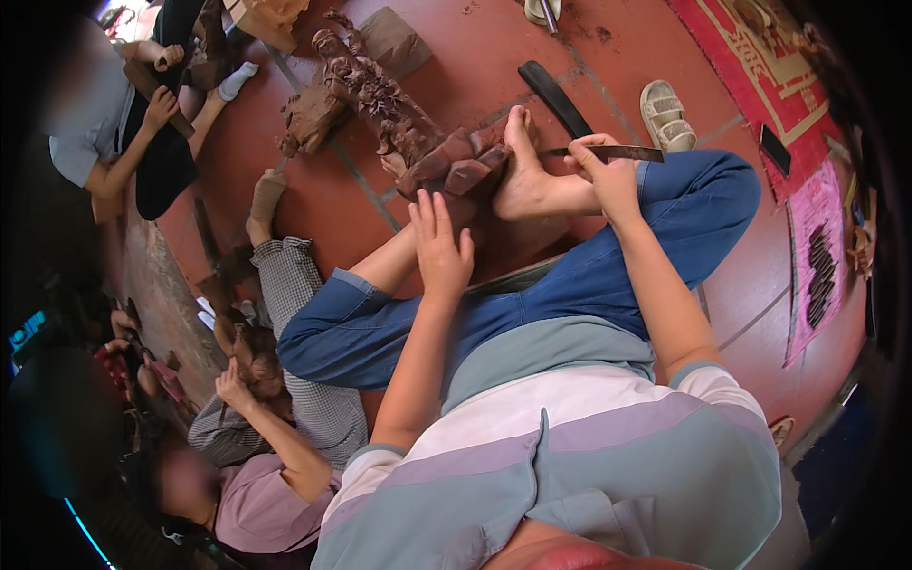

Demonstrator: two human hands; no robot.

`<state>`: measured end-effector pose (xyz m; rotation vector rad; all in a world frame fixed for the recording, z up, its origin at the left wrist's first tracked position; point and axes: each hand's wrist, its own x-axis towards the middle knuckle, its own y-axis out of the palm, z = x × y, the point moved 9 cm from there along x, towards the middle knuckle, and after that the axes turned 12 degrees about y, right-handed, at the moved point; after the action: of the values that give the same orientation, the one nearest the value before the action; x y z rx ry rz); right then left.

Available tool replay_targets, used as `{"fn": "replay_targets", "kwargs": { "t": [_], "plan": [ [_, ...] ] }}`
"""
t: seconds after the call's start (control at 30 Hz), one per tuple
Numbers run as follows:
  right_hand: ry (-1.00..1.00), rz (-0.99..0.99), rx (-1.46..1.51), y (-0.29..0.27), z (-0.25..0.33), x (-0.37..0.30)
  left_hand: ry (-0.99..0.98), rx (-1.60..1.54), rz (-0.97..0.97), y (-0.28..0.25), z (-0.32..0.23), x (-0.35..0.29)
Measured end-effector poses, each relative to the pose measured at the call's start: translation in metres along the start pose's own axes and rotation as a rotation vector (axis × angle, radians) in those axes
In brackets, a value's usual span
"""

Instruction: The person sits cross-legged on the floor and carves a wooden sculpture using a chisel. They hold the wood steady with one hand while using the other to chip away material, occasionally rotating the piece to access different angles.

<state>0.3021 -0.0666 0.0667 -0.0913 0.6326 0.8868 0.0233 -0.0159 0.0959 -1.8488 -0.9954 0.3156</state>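
- Two bare hands sit at different distances from the carved wooden figure: the left hand is nearer, flat and gripping nothing, fingertips at its base, contact unclear.
- Right hand: fingers closed around a slim dark tool, which lies crosswise, one end toward the base.
- The figure is ahead on the tiled floor, base nearest, long axis running away leftward.

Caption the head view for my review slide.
Left hand at the base of a carved wooden statue, right hand holding a dark, flat-bladed tool.
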Motion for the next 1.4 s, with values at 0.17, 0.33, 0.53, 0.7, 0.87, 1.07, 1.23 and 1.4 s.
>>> {"fn": "replay_targets", "kwargs": {
  "t": [0.17, 0.33, 0.53, 0.7, 0.87, 1.07, 1.23, 1.4],
  "plan": [
    [0.011, 0.066, 0.328, -0.001, -0.003, 0.013, 0.087, 0.118, 1.096, 0.111, -0.015, -0.067],
    [0.107, 0.221, 0.508, 0.012, 0.006, 0.009, -0.428, -0.383, 0.44, 0.054, 0.027, -0.032],
    [0.164, 0.272, 0.581, 0.013, 0.012, 0.001, -0.393, -0.378, 0.279, -0.04, 0.113, 0.12],
    [0.138, 0.206, 0.561, 0.004, 0.001, 0.014, -0.126, 0.14, 0.715, -0.104, 0.113, 0.218],
    [0.036, 0.057, 0.38, -0.007, -0.006, 0.026, -0.287, -0.065, 0.645, -0.111, 0.159, 0.235],
    [0.228, 0.111, 0.356, -0.002, -0.029, 0.038, -0.889, -0.347, 0.54, -0.047, 0.24, 0.147],
    [0.312, 0.062, 0.283, 0.0, -0.043, 0.044, -0.94, -1.338, 0.341, 0.035, 0.262, 0.111],
    [0.356, 0.151, 0.196, 0.021, -0.051, 0.049, -0.863, -1.864, 0.036, 0.093, 0.33, 0.057]
  ]
}}
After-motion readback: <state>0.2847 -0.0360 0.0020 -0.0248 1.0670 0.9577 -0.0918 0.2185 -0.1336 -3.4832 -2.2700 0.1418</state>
